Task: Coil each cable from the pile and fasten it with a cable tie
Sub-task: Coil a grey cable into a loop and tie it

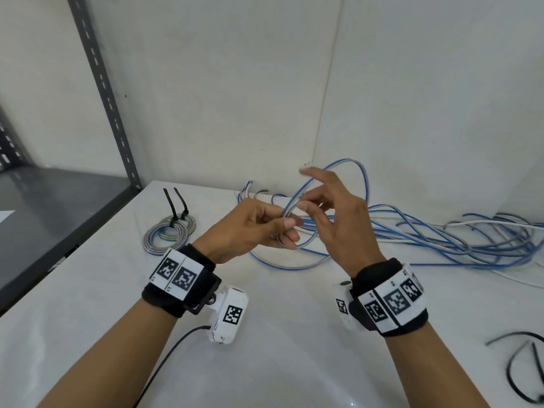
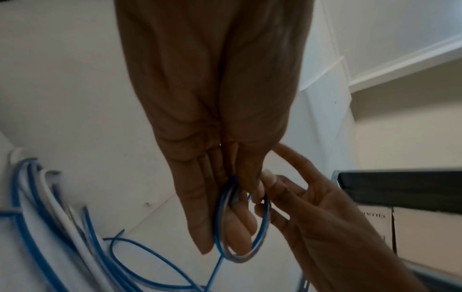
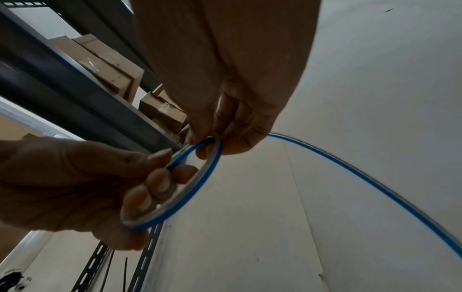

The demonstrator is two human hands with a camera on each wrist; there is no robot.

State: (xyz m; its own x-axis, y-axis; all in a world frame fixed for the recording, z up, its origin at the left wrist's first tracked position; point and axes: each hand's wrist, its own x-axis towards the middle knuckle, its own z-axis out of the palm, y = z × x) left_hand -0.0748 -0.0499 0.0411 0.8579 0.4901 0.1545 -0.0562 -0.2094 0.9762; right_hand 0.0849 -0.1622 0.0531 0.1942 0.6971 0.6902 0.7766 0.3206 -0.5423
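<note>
White tabletop (image 1: pixel 279 334) in a pale corner carries everything. Above its centre, the left hand (image 1: pixel 250 228) grips a small blue cable coil (image 1: pixel 290 212); the right hand (image 1: pixel 332 213) pinches its top, remaining fingers spread. Loose cable pile (image 1: pixel 441 234) sprawls at three o'clock; two tied coils (image 1: pixel 169 234) lie at nine o'clock.

Cable pile (image 1: pixel 441 231) blue and white, some grey strands. Finished coils (image 1: pixel 170 231) silver-grey with blue and green streaks, cable ties (image 1: pixel 176 207) black. Worktop (image 1: pixel 279 363) glossy white. Wristbands (image 1: pixel 182 278) black, white tags with black square-code patterns. Shelf frame (image 1: pixel 103 83) dark grey.
</note>
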